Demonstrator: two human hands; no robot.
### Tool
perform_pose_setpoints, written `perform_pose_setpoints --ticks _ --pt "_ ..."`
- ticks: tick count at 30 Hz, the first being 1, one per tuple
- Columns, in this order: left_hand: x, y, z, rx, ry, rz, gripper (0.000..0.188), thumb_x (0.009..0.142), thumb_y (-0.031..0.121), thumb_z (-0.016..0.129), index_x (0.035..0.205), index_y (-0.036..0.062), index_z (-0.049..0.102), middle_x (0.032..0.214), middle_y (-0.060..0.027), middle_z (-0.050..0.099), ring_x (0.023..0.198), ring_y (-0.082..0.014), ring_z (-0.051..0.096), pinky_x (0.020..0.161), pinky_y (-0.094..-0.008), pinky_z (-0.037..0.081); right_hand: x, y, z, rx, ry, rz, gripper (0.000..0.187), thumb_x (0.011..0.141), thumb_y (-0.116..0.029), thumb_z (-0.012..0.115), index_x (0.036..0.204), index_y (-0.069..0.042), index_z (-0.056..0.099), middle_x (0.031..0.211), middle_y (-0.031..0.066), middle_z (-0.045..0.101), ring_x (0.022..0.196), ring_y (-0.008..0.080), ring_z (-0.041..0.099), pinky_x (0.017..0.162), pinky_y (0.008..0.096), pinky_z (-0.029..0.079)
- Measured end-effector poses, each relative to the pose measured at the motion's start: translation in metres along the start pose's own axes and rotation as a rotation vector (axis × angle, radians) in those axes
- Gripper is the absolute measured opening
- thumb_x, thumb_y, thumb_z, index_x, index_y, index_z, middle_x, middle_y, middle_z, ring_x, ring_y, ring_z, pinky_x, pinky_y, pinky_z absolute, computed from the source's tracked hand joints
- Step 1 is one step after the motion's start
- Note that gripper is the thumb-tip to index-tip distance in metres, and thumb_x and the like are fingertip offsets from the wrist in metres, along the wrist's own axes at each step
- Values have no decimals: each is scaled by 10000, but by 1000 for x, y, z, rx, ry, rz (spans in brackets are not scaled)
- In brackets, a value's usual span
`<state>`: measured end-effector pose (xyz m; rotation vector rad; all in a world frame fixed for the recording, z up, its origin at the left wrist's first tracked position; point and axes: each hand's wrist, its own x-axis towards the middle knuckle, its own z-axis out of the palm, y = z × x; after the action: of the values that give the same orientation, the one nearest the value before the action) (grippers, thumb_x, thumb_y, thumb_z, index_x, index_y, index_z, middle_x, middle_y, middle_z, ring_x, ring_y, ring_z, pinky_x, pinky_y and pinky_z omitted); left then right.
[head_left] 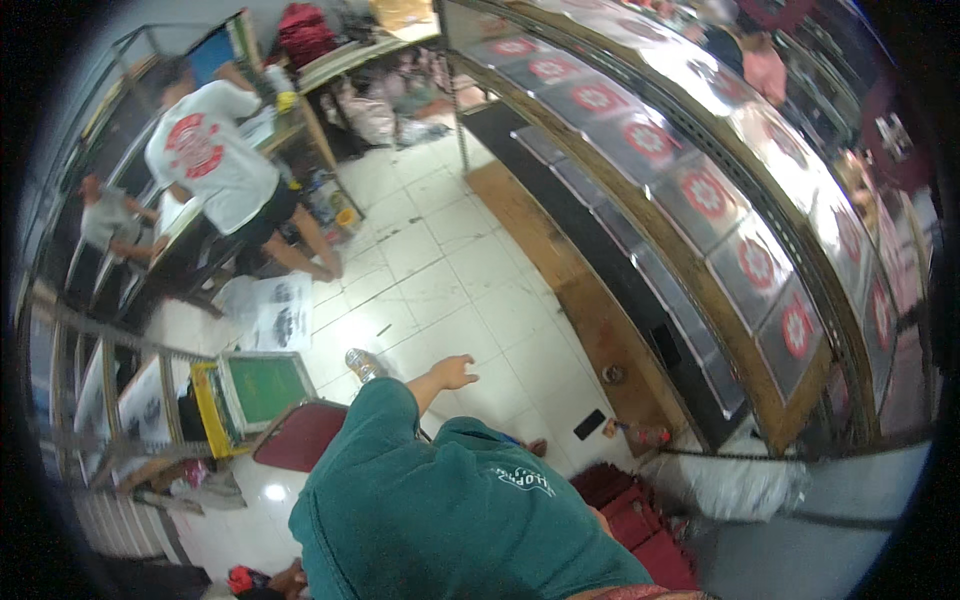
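Above the white tiled floor (440, 270), your left hand (452, 372) hung open and empty, fingers spread, with a plastic bottle (364, 364) just left of it; your right hand was hidden, so I cannot tell its state.

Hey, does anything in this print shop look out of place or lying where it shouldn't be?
Yes. Printed sheets lie loose on the white tiled floor, and a plastic bottle lies on its side on the tiles. The left hand hangs open and empty over the floor; the right hand is out of view.
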<state>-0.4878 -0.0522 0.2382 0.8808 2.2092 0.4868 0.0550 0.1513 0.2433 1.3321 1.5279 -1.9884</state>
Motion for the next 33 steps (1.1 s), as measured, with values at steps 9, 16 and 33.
perform_pose_setpoints --ticks 9,16,33 --pt "-52 -6 -18 -129 208 -85 637 799 502 695 1267 94 554 993 -172 674 894 -292 662 806 -394 527 148 -65 -77 -639 -232 -40 536 897 -226 644 1377 -48 487 1332 92 561 1191 237 548 945 377 464" --pt "-105 -161 109 -389 479 -686 673 739 515 719 1192 26 622 1153 -228 642 1088 -363 609 959 -427 467 249 -313 -45 -626 -269 -90 540 920 -276 643 1364 -14 483 1172 105 606 994 223 621 891 414 492" --pt "49 -271 -208 -654 659 -784 628 778 468 712 1221 42 582 1041 -196 691 1037 -322 644 919 -394 498 469 -579 110 -847 -114 -106 396 904 -260 624 1248 -66 592 1001 128 675 876 259 660 751 426 532"
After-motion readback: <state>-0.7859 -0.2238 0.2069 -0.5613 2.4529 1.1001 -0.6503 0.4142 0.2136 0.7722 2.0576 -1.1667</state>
